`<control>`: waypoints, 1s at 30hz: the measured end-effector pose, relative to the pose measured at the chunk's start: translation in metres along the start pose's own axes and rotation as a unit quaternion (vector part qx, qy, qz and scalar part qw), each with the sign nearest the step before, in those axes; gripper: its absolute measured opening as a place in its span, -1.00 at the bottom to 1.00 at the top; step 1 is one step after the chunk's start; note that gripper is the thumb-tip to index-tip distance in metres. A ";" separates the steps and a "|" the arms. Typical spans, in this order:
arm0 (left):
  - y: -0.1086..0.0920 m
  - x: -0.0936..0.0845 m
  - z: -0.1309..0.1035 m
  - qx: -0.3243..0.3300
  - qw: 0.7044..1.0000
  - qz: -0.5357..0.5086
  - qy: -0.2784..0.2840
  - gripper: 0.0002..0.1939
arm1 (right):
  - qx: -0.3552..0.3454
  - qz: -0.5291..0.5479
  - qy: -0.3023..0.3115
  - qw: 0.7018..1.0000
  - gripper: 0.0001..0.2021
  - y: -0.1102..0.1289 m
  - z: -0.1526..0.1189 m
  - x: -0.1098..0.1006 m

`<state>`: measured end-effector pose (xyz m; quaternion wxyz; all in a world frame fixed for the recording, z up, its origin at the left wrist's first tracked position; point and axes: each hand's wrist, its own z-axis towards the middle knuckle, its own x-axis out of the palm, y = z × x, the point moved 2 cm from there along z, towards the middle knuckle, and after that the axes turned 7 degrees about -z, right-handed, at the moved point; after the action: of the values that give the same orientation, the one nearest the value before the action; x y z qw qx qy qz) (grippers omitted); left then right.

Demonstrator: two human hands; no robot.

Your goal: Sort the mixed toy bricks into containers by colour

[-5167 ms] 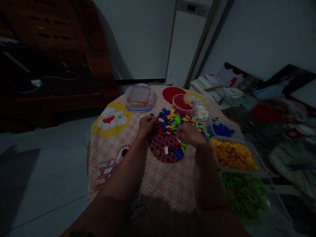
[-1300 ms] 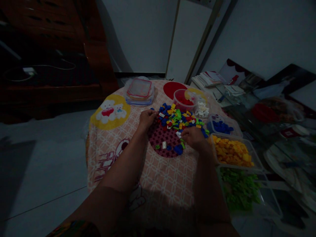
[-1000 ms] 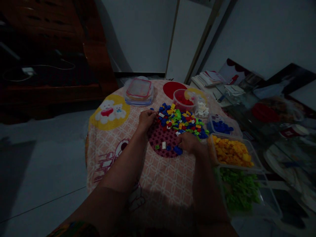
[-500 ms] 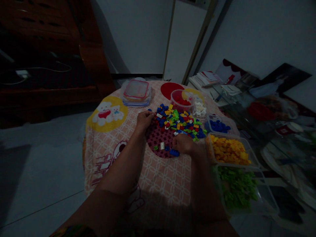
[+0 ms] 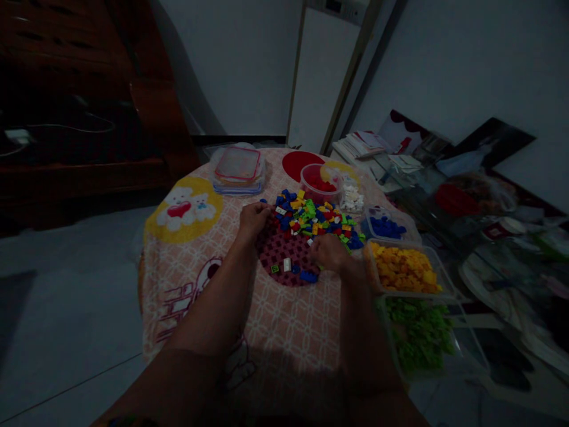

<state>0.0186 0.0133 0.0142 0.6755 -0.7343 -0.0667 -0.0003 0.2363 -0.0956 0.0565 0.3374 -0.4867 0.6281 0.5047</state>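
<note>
A mixed pile of toy building bricks in blue, yellow, green, red and white lies on a round dark-red patch of the tablecloth. At the pile's left edge is my left hand, fingers curled and pinched; whatever is between them is too small and dark to name. My right hand is closed at the pile's near right side, its fingertips hidden. In front of it lie a blue brick, a small round blue piece, a white brick and a green brick.
Sorted bricks fill a round tub of red ones, a bag of white ones, and boxes of blue, yellow and green. Stacked lidded containers stand at the back left. A cluttered glass table adjoins on the right.
The whole view has shifted slightly, so the table appears a little further left. Both hands stay nearly in place by the pile, with fingers still closed.
</note>
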 end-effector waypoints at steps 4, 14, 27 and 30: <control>0.000 0.000 -0.001 0.000 1.000 -0.001 -0.002 -0.87 | 0.152 0.257 -0.217 0.929 -0.87 -0.034 0.005 -0.015; 0.002 0.001 0.002 -0.003 1.000 0.003 -0.006 -0.87 | 0.184 0.375 -0.568 0.709 -0.53 -0.081 -0.006 -0.027; 0.000 0.000 0.000 0.000 1.000 -0.004 0.000 -0.86 | -0.038 0.136 -0.005 0.990 -0.96 0.020 -0.008 -0.008; 0.000 0.000 0.001 0.000 1.000 -0.002 0.003 -0.86 | -0.080 -0.065 0.067 0.992 -0.96 0.046 -0.021 -0.007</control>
<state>0.0188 0.0139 0.0144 0.6755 -0.7344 -0.0659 -0.0039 0.1958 -0.1129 0.0821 0.2866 -0.5845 0.5740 0.4967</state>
